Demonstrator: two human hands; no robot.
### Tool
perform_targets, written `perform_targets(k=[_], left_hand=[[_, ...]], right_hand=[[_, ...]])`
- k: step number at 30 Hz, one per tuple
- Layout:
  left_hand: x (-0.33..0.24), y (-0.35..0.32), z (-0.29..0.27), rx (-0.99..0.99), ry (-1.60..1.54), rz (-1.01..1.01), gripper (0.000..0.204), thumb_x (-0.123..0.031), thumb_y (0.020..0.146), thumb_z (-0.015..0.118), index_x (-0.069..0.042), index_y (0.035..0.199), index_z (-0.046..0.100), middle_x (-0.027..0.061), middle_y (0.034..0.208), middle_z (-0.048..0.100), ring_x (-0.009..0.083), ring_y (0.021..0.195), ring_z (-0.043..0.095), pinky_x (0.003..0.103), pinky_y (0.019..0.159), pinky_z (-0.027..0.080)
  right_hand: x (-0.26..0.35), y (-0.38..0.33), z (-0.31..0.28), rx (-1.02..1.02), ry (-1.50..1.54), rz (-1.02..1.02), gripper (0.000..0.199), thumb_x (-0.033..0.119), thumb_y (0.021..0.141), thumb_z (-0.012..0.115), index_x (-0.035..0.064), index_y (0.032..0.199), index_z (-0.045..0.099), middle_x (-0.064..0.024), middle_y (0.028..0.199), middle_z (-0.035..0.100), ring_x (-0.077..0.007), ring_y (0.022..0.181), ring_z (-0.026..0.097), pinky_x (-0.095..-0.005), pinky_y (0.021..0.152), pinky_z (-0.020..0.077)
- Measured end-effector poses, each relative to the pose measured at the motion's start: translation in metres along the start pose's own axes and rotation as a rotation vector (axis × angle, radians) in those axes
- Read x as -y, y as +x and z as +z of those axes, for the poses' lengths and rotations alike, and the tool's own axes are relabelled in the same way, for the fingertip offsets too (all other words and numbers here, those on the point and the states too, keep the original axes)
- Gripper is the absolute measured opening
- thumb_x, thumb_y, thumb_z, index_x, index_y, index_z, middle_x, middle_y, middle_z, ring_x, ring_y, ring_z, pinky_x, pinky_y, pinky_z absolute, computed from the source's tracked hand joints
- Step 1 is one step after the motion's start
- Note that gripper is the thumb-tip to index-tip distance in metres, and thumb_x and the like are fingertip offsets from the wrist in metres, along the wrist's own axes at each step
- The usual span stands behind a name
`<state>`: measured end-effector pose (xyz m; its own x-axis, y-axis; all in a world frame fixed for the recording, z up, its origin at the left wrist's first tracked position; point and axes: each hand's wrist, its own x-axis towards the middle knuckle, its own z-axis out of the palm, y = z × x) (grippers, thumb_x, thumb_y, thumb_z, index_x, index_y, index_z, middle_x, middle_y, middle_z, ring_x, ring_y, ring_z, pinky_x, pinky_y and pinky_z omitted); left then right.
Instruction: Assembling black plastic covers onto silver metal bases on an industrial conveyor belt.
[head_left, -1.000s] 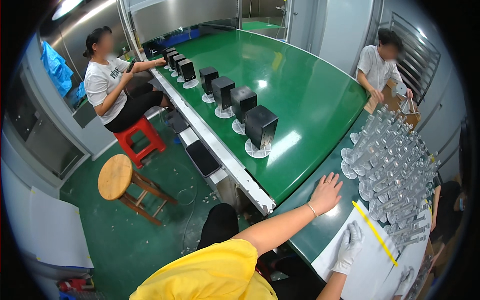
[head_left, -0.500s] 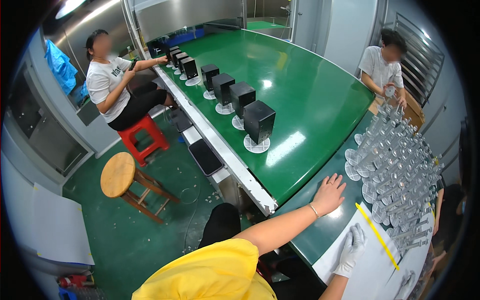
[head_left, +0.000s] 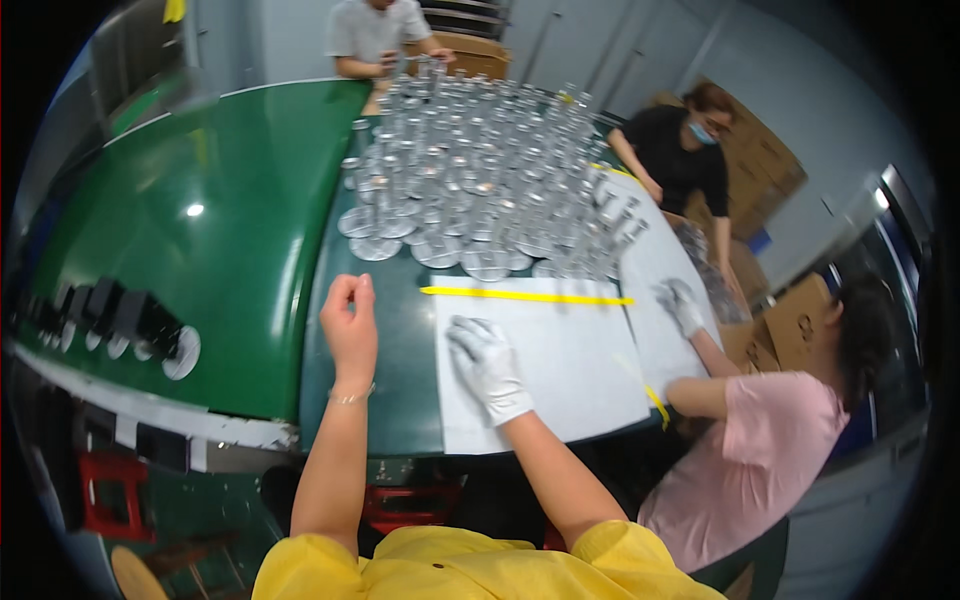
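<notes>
My bare left hand (head_left: 350, 322), a bracelet at its wrist, is raised over the dark green table edge with its fingers curled closed; nothing shows in it. My right hand (head_left: 487, 368), in a white glove, lies palm down on a white sheet (head_left: 570, 400), its fingers loosely extended and holding nothing. Beyond both hands stands a dense group of clear, stem-like pieces on round bases (head_left: 470, 190). A yellow strip (head_left: 530, 296) runs along the sheet's far edge, between my right hand and these pieces.
To the left, black boxes (head_left: 135, 318) on white discs line the green belt (head_left: 190, 220). A co-worker in pink (head_left: 750, 450) sits at right, a gloved hand (head_left: 680, 305) on the sheet. Others in black (head_left: 680, 165) and white (head_left: 365, 40) work farther off, near cardboard boxes (head_left: 755, 170).
My view has swung right, bringing the clear pieces to the middle. My left hand, flat with spread fingers before, has lifted and curled closed. My right hand remains on the sheet.
</notes>
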<state>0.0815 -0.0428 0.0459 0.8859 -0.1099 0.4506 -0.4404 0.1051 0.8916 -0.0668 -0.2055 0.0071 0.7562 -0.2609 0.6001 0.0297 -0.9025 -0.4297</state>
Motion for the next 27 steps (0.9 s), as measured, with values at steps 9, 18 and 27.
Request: perform_targets(k=[9, 18, 27], left_hand=[[-0.231, -0.069, -0.006, 1.011, -1.090, 0.047, 0.016, -0.012, 0.094, 0.063, -0.002, 0.086, 0.073, 0.0149, 0.099, 0.064, 0.0318, 0.095, 0.062, 0.040, 0.081, 0.053], [-0.231, -0.057, -0.005, 1.344, -1.186, 0.319, 0.031, -0.014, 0.103, 0.054, 0.001, 0.092, 0.079, 0.0118, 0.110, 0.064, 0.0260, 0.101, 0.058, 0.034, 0.086, 0.049], [-0.262, -0.058, -0.020, 1.252, -1.242, -0.006, 0.029, -0.007, 0.101, 0.053, 0.004, 0.094, 0.079, 0.0130, 0.109, 0.065, 0.0275, 0.098, 0.059, 0.035, 0.087, 0.049]], right_hand=[[-0.006, -0.005, 0.005, -0.010, 0.055, 0.006, 0.021, 0.009, 0.085, 0.074, 0.0089, 0.106, 0.076, -0.0114, 0.120, 0.074, -0.0336, 0.112, 0.066, -0.0409, 0.099, 0.0534], [-0.010, -0.004, -0.012, -0.009, -0.015, 0.031, 0.020, 0.008, 0.083, 0.075, 0.0083, 0.103, 0.078, -0.0094, 0.120, 0.074, -0.0299, 0.111, 0.066, -0.0385, 0.097, 0.0548], [-0.008, -0.003, -0.006, -0.034, 0.042, 0.014, 0.018, 0.008, 0.084, 0.074, 0.0082, 0.101, 0.077, -0.0100, 0.117, 0.074, -0.0319, 0.111, 0.066, -0.0417, 0.097, 0.0546]])
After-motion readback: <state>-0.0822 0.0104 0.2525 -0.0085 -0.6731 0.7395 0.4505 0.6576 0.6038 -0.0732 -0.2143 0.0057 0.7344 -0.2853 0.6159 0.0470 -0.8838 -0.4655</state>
